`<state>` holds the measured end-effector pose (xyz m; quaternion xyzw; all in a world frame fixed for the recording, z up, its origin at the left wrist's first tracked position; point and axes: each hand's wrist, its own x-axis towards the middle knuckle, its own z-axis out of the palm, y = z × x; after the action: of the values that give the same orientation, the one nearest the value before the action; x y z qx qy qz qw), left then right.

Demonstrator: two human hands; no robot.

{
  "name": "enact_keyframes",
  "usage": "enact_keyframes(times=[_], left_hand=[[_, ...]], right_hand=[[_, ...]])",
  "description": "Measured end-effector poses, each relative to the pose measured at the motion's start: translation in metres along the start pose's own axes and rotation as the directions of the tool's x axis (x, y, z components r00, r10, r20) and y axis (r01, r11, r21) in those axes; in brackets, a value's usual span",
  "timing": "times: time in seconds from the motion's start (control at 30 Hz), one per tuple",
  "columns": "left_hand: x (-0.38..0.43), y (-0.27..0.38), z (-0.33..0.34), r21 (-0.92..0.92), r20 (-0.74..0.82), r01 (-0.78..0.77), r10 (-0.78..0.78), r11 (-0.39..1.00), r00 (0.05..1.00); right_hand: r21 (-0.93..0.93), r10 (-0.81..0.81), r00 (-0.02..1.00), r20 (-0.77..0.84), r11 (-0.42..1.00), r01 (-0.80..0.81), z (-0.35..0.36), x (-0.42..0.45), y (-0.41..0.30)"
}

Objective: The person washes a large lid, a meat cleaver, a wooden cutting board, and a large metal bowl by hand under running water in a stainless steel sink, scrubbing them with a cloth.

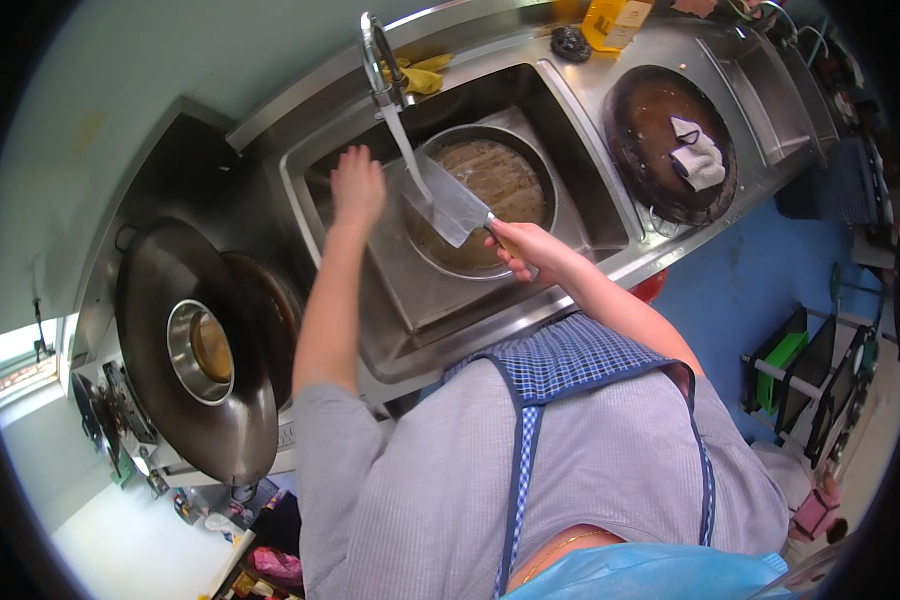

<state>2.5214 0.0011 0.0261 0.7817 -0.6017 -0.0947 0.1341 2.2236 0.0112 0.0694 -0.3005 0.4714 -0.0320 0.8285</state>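
Observation:
My right hand point(529, 251) grips the handle of a cleaver point(454, 204), its broad metal blade held flat-on beneath the tap. Water point(407, 154) runs from the chrome faucet point(375, 67) onto the blade. Below the cleaver, a round metal basin point(552, 187) holds brownish, murky contents and sits in the stainless steel sink point(390, 281). My left hand point(358, 187) is empty, fingers stretched out, over the left side of the sink beside the stream. It touches neither the cleaver nor the faucet.
Right of the sink, a crumpled cloth point(699, 161) lies on a round wooden chopping board point(649, 105). A scouring pad point(571, 43) and yellow liquid bottle point(611, 26) stand behind. Yellow gloves or cloth point(424, 77) lie behind the faucet. At left is a large wok point(157, 277) with a metal bowl point(176, 352).

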Motion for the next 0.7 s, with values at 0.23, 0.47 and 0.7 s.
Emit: enact_keyframes(times=[0.23,0.47,0.7], left_hand=[[-0.028,0.080,0.049,-0.225,0.219,0.241,-0.192,0.944,0.957],[-0.023,0.098,0.094,-0.374,-0.009,0.122,-0.136,0.919,0.991],[-0.004,0.075,0.072,-0.205,-0.099,0.241,-0.265,0.949,0.959]], right_hand=[[-0.061,-0.050,0.998,0.035,0.997,0.052,0.035,0.010,-0.009],[-0.102,-0.093,0.995,-0.045,0.991,0.089,0.030,0.002,-0.012],[-0.086,-0.064,0.998,0.004,0.994,0.064,0.037,-0.006,-0.011]])
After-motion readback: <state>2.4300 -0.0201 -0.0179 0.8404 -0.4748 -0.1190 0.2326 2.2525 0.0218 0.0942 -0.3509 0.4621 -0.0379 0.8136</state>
